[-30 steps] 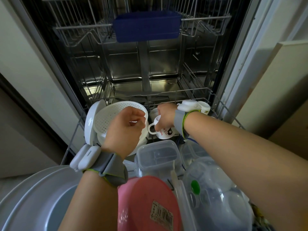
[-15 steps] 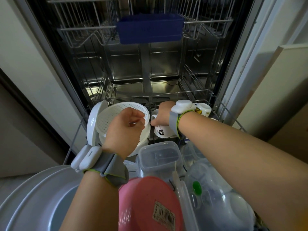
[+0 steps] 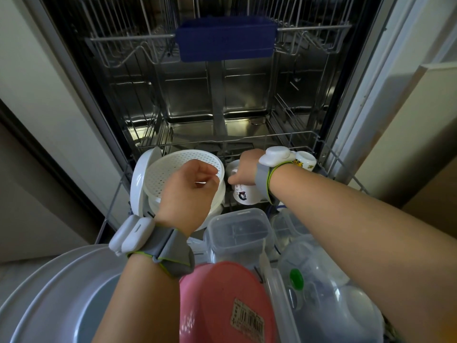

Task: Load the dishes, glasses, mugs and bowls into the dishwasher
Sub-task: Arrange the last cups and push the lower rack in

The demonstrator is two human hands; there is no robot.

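A white printed mug (image 3: pixel 243 193) lies on its side at centre frame, in the pulled-out lower rack (image 3: pixel 356 179). The right hand (image 3: pixel 246 169) covers its upper side, fingers curled down onto it. Left of it, the left hand (image 3: pixel 189 188) pinches the rim of a perforated white strainer (image 3: pixel 173 169). A second mug (image 3: pixel 305 160) sits right of the right wrist.

My right hand (image 3: pixel 243 169) covers the white printed ceramic mug (image 3: pixel 244 194), hiding my fingertips; below my wrists, the pink round plastic bowl (image 3: pixel 222 303) runs off-frame.
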